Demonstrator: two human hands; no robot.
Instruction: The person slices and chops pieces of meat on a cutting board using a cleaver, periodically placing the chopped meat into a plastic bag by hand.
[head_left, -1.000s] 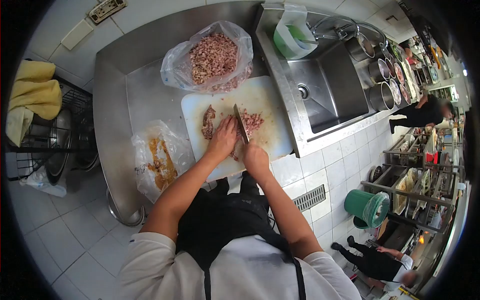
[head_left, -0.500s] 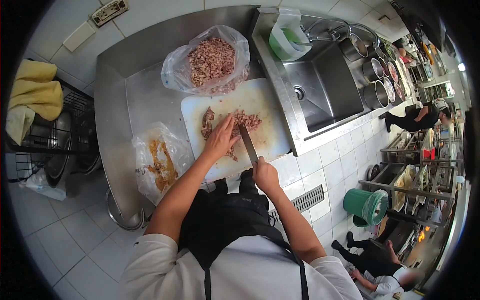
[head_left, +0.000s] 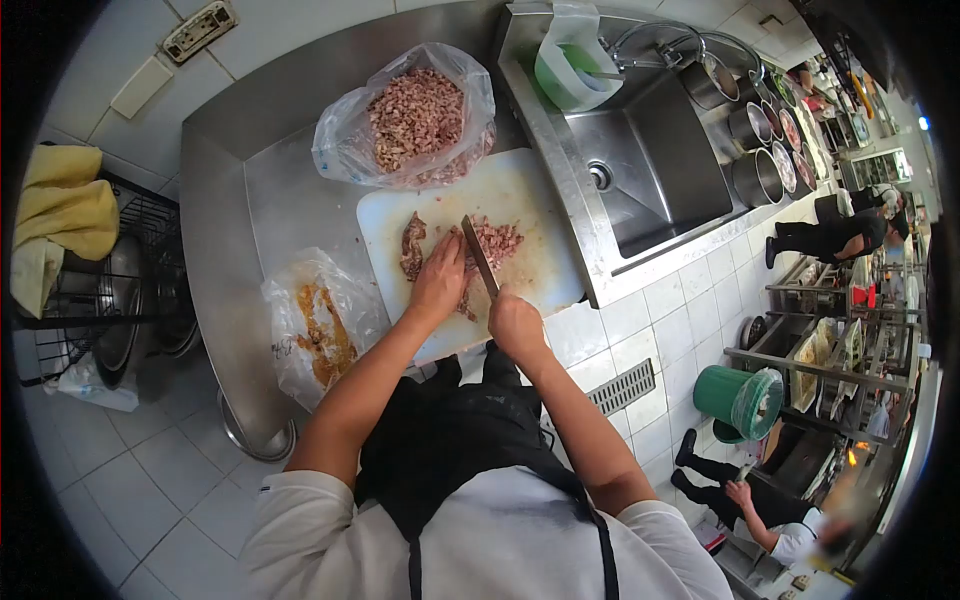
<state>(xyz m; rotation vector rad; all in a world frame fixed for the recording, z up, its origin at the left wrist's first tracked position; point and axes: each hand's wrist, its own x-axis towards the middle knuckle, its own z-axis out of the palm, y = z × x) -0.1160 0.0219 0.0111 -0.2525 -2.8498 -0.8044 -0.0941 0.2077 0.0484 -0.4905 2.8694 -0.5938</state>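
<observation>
My right hand (head_left: 516, 324) is closed round the handle of a knife (head_left: 481, 258), whose blade points away from me over the white cutting board (head_left: 545, 215). Beside the blade, my left hand (head_left: 438, 280) presses a piece of meat (head_left: 466, 303) onto the board, its fingers together and close to the steel; most of that piece is hidden under the hand. Chopped meat (head_left: 497, 240) lies in a small heap right of the blade. A longer uncut strip of meat (head_left: 412, 245) rests to the left of my fingers.
Beyond the board stands an open plastic bag of diced meat (head_left: 417, 118). A plastic bag with orange-brown residue (head_left: 322, 330) lies at left on the steel counter (head_left: 290, 200). At right are a sink (head_left: 650, 170), several metal pots (head_left: 757, 182), a green bin (head_left: 725, 400) and two co-workers.
My right hand and the knife have shifted slightly left and away from me, bringing the blade closer to my left fingers. The co-workers at right have changed position.
</observation>
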